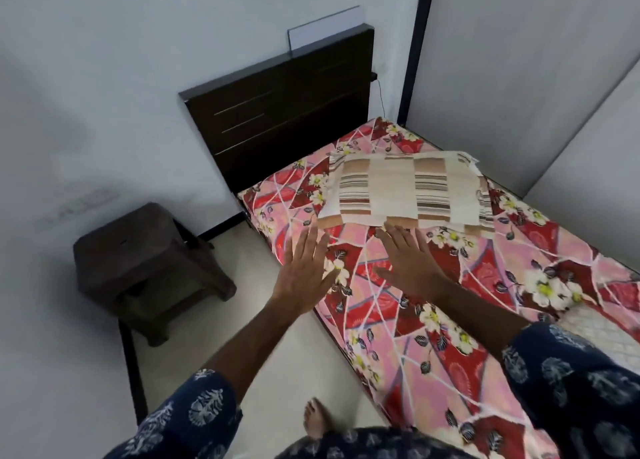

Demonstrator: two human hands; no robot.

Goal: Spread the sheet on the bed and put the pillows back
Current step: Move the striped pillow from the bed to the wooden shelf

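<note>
A red and pink floral sheet covers the bed. A beige and brown striped pillow lies flat near the head of the bed, below the dark headboard. My left hand is open with fingers spread, hovering over the bed's left edge just short of the pillow. My right hand is open too, palm down over the sheet, its fingertips close to the pillow's near edge. Neither hand holds anything. A patch of bare white mattress shows at the right.
A dark brown bedside stool stands on the pale floor left of the bed. White walls close in behind and on the right. My bare foot is on the floor by the bed's side.
</note>
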